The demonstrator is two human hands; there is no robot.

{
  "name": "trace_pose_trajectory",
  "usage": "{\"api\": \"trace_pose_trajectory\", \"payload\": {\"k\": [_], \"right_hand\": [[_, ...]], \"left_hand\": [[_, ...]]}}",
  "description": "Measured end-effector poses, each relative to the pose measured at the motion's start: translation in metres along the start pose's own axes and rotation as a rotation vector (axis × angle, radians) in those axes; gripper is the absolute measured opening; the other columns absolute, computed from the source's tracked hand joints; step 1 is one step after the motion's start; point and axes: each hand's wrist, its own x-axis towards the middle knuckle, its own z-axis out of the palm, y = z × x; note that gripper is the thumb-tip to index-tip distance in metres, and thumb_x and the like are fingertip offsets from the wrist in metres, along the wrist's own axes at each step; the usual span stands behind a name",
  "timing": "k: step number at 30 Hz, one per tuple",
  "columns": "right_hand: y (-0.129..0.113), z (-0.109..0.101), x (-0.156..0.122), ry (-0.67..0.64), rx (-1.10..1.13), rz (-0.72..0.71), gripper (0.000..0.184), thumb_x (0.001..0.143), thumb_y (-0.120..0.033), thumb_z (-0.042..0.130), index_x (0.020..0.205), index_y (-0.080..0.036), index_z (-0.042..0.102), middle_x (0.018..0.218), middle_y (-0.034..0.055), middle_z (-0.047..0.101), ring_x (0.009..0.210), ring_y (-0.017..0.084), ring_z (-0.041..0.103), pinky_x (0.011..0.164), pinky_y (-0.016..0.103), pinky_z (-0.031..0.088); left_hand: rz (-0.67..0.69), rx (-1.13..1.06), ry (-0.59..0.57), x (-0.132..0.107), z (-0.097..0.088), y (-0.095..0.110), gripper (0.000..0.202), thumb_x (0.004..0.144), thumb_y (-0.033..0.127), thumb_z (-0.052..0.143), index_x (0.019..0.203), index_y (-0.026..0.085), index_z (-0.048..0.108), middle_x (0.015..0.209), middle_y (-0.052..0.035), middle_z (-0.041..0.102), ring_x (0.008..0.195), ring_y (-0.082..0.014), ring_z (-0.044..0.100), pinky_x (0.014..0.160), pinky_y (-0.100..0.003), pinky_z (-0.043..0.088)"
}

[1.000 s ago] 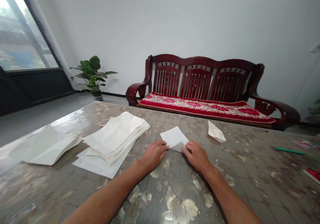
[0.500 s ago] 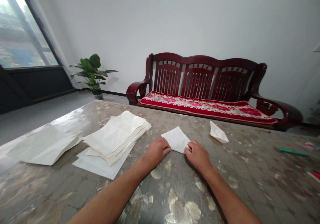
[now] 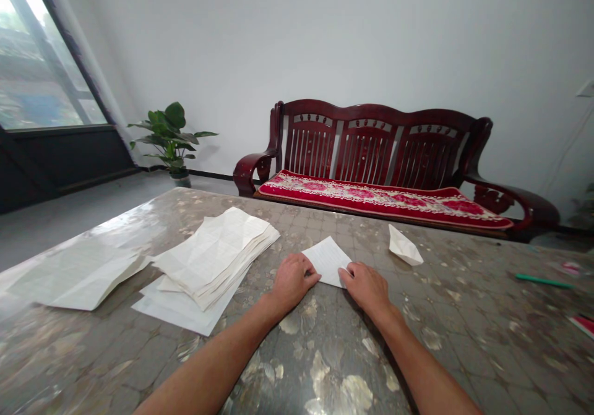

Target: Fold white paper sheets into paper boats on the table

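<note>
Between my hands a small folded sheet of paper (image 3: 327,259) lies on the table, faint lines of print on its face. My left hand (image 3: 293,277) pinches its left corner, thumb toward the near edge. On the opposite side my right hand (image 3: 365,284) grips the right corner with curled fingers. Beyond my right hand sits a folded paper boat (image 3: 404,246). To the left is a stack of creased paper sheets (image 3: 218,248), with flatter sheets under it. Another creased sheet (image 3: 77,273) lies farther left.
The patterned table (image 3: 297,353) has a glossy cover. At its right are a green pencil (image 3: 542,281) and a red item (image 3: 583,325) cut off by the frame. Behind it stands a dark wooden bench (image 3: 366,143) with a red cushion; a potted plant (image 3: 171,133) is at back left.
My left thumb has slid slightly right along the paper's near edge, and my right fingers have shifted a little inward. The paper stays in almost the same place.
</note>
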Motion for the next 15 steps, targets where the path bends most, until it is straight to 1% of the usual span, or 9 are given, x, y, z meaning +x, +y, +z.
{"api": "trace_pose_trajectory", "payload": {"k": [5, 10, 15], "right_hand": [[0.0009, 0.0028, -0.0006, 0.031, -0.006, -0.009, 0.030, 0.094, -0.039, 0.047, 0.079, -0.021, 0.067, 0.092, 0.0048, 0.070, 0.081, 0.017, 0.064, 0.059, 0.027, 0.029], [0.0006, 0.0032, -0.0021, 0.048, -0.011, -0.014, 0.031, 0.094, -0.037, 0.045, 0.080, -0.021, 0.067, 0.092, 0.0051, 0.070, 0.081, 0.017, 0.063, 0.060, 0.027, 0.029], [-0.0003, 0.0020, -0.0023, 0.043, -0.009, -0.003, 0.032, 0.096, -0.035, 0.042, 0.083, -0.021, 0.069, 0.095, 0.0052, 0.071, 0.082, 0.016, 0.062, 0.060, 0.026, 0.030]], "left_hand": [[-0.019, 0.065, -0.014, -0.0026, 0.0026, 0.0038, 0.015, 0.086, 0.030, 0.065, 0.077, 0.018, 0.070, 0.091, -0.0060, 0.068, 0.093, -0.0221, 0.060, 0.087, -0.034, 0.042], [0.015, 0.050, -0.032, -0.0051, 0.0022, 0.0029, 0.017, 0.086, 0.034, 0.067, 0.082, 0.019, 0.070, 0.097, -0.0064, 0.066, 0.099, -0.0235, 0.058, 0.089, -0.035, 0.041], [0.019, 0.043, -0.039, -0.0045, 0.0004, 0.0028, 0.014, 0.086, 0.032, 0.068, 0.082, 0.018, 0.070, 0.096, -0.0059, 0.065, 0.100, -0.0233, 0.057, 0.091, -0.036, 0.040]]}}
